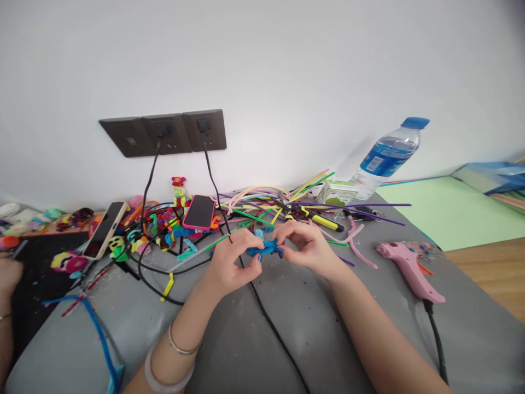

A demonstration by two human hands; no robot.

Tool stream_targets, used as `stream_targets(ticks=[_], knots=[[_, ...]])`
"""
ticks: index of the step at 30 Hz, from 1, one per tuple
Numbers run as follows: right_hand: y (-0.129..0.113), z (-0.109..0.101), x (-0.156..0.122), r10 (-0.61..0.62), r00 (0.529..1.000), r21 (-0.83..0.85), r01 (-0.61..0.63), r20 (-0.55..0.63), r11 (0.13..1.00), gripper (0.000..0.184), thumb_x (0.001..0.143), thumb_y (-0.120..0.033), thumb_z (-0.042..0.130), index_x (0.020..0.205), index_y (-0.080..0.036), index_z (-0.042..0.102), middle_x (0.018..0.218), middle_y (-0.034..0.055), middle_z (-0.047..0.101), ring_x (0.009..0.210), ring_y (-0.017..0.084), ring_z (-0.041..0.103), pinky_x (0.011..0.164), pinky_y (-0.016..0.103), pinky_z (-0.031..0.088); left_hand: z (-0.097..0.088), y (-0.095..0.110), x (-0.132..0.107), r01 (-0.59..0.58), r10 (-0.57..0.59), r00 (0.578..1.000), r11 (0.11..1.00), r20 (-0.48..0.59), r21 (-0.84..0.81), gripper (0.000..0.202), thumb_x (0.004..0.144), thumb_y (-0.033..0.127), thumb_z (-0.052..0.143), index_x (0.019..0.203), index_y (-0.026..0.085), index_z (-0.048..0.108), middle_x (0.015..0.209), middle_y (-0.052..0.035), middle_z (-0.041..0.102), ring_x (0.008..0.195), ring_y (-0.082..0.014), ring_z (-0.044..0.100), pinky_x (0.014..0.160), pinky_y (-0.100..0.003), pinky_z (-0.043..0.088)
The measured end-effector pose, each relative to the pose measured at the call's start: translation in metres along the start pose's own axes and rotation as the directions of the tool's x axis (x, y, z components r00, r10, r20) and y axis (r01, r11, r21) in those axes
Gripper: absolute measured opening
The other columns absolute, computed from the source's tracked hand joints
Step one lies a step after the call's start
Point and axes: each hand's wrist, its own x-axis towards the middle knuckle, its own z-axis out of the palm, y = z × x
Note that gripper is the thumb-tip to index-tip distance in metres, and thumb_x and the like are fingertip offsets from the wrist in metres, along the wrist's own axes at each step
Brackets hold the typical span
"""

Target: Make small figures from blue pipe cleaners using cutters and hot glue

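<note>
Between my two hands is a small blue fuzzy pipe-cleaner piece [268, 248], with a lighter blue part at its upper left. My left hand [238, 260] pinches its left end between thumb and fingers. The right end is gripped by my right hand [305, 246], also in a pinch. Both hands hover over the grey table [295, 339], and the fingers hide part of the piece. Just behind them lies a loose heap of coloured pipe cleaners [262, 200] with yellow-and-black pliers [320, 218] on top. A longer blue pipe cleaner [98, 328] rests at the lower left.
A pink glue gun [412, 268] lies on the right. Behind stand a water bottle [385, 156] and a small green-white box [338, 192]. Black cables [266, 317] cross the table. Two phones [199, 212] and fuzzy figures [118, 247] are left. Another person's hand [9, 276] shows far left.
</note>
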Motion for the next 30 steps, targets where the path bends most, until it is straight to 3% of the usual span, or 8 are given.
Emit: stream_targets(ticks=[8,22,30], knots=[[0.0024,0.0003,-0.0015,0.005,1.0,0.013,-0.005,-0.02,1.0,0.008,0.086,-0.025,0.069,0.087,-0.02,0.063,0.08,0.0017,0.063,0.058,0.011,0.059,0.057,0.025,0.052,0.0001,-0.0001,0.0005,-0.009,0.01,1.0,0.998,-0.011,0.055,0.025,0.079,0.008,0.053,0.098,0.022,0.058,0.087,-0.0034,0.065,0.08,-0.0161,0.063,0.071,-0.027,0.051],[0.0021,0.0019,-0.0002,-0.002,0.997,0.035,0.005,-0.081,0.999,0.012,0.089,-0.027,0.069,0.097,-0.021,0.061,0.09,0.0038,0.062,0.071,0.012,0.059,0.06,0.025,0.053,-0.0007,0.0014,0.0019,-0.069,0.073,0.997,0.99,-0.021,0.124,0.026,0.081,0.01,0.055,0.103,0.023,0.059,0.086,-0.0039,0.064,0.081,-0.0164,0.063,0.073,-0.028,0.053],[0.0037,0.0013,-0.0006,0.005,0.996,0.001,-0.005,-0.093,1.0,0.015,0.09,-0.031,0.069,0.096,-0.02,0.061,0.09,0.0046,0.062,0.071,0.013,0.06,0.059,0.026,0.054,0.0009,-0.0009,-0.0002,-0.051,0.053,0.999,0.99,-0.011,0.129,0.024,0.082,0.012,0.056,0.103,0.023,0.06,0.087,-0.0044,0.065,0.082,-0.0176,0.064,0.075,-0.03,0.054]])
